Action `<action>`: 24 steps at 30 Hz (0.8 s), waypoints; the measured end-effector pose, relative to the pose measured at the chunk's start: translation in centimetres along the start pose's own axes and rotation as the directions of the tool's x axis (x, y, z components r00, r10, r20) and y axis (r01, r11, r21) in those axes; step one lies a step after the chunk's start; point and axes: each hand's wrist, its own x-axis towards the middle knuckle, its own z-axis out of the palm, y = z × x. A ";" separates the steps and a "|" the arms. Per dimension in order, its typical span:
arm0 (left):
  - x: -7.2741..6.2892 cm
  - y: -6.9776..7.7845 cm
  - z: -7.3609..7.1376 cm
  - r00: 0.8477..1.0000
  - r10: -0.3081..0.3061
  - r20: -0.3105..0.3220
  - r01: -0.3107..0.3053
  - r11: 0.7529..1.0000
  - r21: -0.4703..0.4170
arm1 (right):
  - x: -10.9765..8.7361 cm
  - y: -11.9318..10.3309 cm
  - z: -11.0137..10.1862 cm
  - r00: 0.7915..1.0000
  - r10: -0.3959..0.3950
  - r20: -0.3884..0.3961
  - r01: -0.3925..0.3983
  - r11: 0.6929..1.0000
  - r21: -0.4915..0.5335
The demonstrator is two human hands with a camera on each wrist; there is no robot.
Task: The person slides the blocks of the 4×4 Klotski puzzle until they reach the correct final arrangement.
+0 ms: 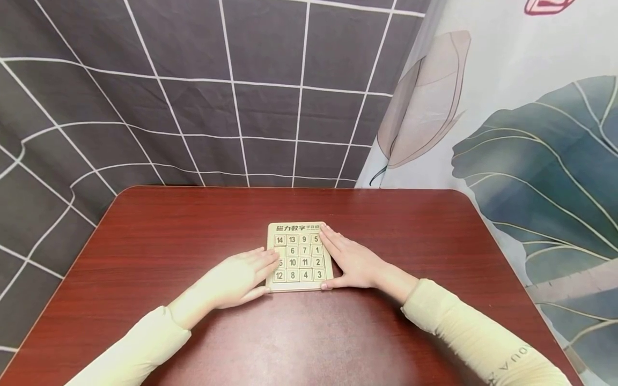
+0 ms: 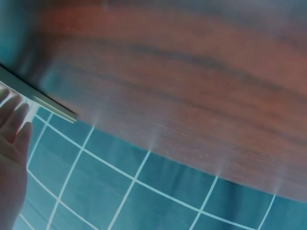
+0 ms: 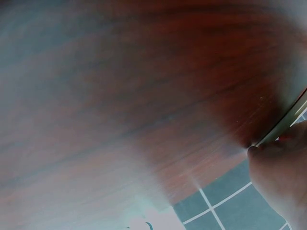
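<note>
A pale number sliding puzzle point(image 1: 298, 286) lies flat on the table, printed with dark characters along its top. Its square tiles carry black numbers, with 14, 13, 9 and 5 in the top row. My left hand point(image 1: 241, 279) rests on its left side, fingers extended over the edge of the second and third rows. Those fingertips partly cover a tile ending in 5, below a gap without a number. Along the right edge lies my right hand point(image 1: 357, 262), fingers straight near the top corner and thumb at the bottom corner. Both wrist views show only the puzzle's side edge point(image 2: 53, 106).
The puzzle sits on a reddish-brown wooden table point(image 1: 193, 220) with rounded far corners. Behind it hangs a dark grey cloth point(image 1: 270, 112) with a white grid. A pale curtain point(image 1: 483, 64) with large leaf prints hangs at the right.
</note>
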 end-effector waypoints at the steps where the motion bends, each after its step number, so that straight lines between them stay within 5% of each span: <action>1: -0.1 0.2 -0.1 1.000 0.001 -0.003 -0.001 1.000 0.000 | 0.0 0.0 0.0 1.000 0.001 0.002 -0.001 1.000 -0.001; 24: 0.9 -1.5 0.3 0.998 -0.030 0.052 0.030 1.000 0.000 | 0.0 0.0 -0.1 1.000 0.004 0.001 -0.004 1.000 -0.002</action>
